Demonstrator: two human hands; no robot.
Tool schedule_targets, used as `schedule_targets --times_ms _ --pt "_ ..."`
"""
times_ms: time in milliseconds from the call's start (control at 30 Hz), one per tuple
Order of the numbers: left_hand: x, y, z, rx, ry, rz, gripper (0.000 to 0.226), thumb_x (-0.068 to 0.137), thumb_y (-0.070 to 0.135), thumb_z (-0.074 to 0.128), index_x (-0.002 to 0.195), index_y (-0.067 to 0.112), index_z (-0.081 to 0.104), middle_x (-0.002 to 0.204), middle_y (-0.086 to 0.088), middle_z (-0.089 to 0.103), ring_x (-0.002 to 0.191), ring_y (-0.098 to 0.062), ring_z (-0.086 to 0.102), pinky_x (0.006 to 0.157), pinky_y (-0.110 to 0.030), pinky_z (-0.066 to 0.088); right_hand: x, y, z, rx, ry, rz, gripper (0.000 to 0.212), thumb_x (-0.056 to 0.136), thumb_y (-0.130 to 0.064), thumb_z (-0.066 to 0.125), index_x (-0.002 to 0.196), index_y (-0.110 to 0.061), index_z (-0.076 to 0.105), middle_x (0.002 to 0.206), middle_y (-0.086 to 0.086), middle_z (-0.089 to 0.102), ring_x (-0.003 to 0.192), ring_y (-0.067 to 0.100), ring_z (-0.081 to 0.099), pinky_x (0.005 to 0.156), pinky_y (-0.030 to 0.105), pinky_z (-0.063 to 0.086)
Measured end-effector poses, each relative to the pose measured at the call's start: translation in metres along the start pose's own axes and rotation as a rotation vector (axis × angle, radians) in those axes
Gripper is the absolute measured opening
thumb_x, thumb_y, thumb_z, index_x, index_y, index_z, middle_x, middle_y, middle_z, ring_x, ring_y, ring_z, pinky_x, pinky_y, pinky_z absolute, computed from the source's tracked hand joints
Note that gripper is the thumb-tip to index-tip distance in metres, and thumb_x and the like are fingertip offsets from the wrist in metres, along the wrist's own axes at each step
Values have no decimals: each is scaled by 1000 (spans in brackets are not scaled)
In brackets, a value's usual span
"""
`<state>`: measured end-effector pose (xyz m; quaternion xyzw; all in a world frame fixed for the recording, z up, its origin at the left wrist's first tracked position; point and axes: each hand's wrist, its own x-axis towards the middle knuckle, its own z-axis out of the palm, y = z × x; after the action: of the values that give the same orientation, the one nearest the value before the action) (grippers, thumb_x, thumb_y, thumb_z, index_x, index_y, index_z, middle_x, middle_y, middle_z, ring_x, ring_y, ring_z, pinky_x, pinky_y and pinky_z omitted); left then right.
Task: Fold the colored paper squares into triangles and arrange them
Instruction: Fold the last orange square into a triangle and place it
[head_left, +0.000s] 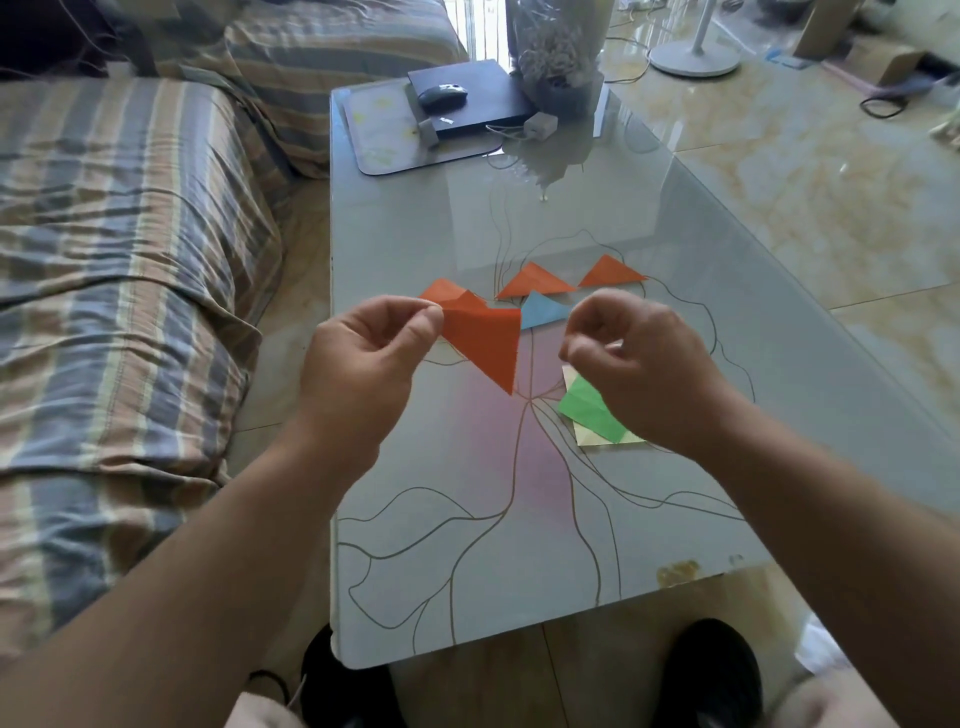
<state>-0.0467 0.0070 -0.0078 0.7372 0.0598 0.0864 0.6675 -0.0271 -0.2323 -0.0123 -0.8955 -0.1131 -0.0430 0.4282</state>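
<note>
My left hand (371, 345) pinches the corner of an orange paper (485, 340) and holds it above the glass table (519, 519). My right hand (636, 353) hovers just to its right with fingers curled and nothing in them. Two folded orange triangles lie further back, one in the middle (535, 280) and one to the right (610, 273). A blue triangle (543, 309) lies in front of them, partly behind the held paper. Under my right hand lie a green paper (589, 408) and a pale yellow paper (631, 439) beneath it.
At the table's far end stand a dark laptop (478, 98) with a mouse (442, 95) on it, a mat (384, 135) and a wrapped bouquet (556, 52). A striped sofa (130, 260) runs along the left. A fan base (693, 60) stands on the tiled floor.
</note>
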Motion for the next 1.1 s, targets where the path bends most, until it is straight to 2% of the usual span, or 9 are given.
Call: schedule_targets --times_ms 100,233,333,467,567,667,800,900,1100 --pt "1 0 0 -73 -1 -201 6 97 20 70 92 23 72 81 5 74 82 -15 67 82 -35 50 1 -1 2 254 9 103 11 88 -37 66 91 -27 61 87 9 70 82 34 68 74 50 54" --pt "-4 -6 7 -48 -52 -297 9 96 16 70 98 24 68 82 3 75 81 -17 66 84 -38 51 -4 -6 10 510 -150 251 37 96 -32 72 126 -35 52 99 8 73 79 20 65 70 35 53" --pt "-7 -5 11 3 -150 -264 18 98 10 65 95 26 71 84 0 72 80 -16 65 82 -37 49 -3 -7 11 529 -173 306 37 95 -18 74 124 -33 57 88 16 74 73 26 59 70 42 49" --pt "-9 -3 6 164 -238 -91 15 93 14 75 92 27 81 84 4 74 78 -13 63 76 -30 51 -1 -10 6 572 -160 395 29 96 -5 69 118 -22 62 85 22 72 69 25 65 72 40 54" --pt "-11 -5 1 526 -199 256 10 88 26 81 94 35 80 87 23 75 83 -3 70 80 -19 53 0 -8 2 543 -216 410 18 97 -6 69 110 -19 66 84 14 72 71 24 64 69 36 53" --pt "-9 -10 1 681 -157 502 8 88 30 82 95 33 82 94 21 74 91 -3 69 85 -21 54 -2 -2 6 321 -204 291 4 97 -29 71 97 -25 71 88 -1 71 76 15 64 71 33 51" --pt "-8 -17 3 717 -218 560 7 89 30 82 96 31 83 95 17 74 89 -4 68 81 -29 57 -7 -3 12 -194 -100 -81 29 83 -66 63 92 -40 73 105 -19 59 102 10 60 84 34 50" --pt "-13 -18 9 742 -228 556 8 88 29 81 95 34 82 91 19 75 89 -4 68 82 -31 56 -11 -5 22 -303 -94 -247 29 85 -59 59 91 -38 77 101 -16 62 100 22 58 84 47 53" --pt "-14 -14 10 702 -211 507 9 87 27 79 90 35 80 89 19 72 90 -6 68 83 -30 56 -12 -3 33 -310 27 -358 31 93 -48 57 86 -26 79 92 -8 70 86 27 62 73 48 55"
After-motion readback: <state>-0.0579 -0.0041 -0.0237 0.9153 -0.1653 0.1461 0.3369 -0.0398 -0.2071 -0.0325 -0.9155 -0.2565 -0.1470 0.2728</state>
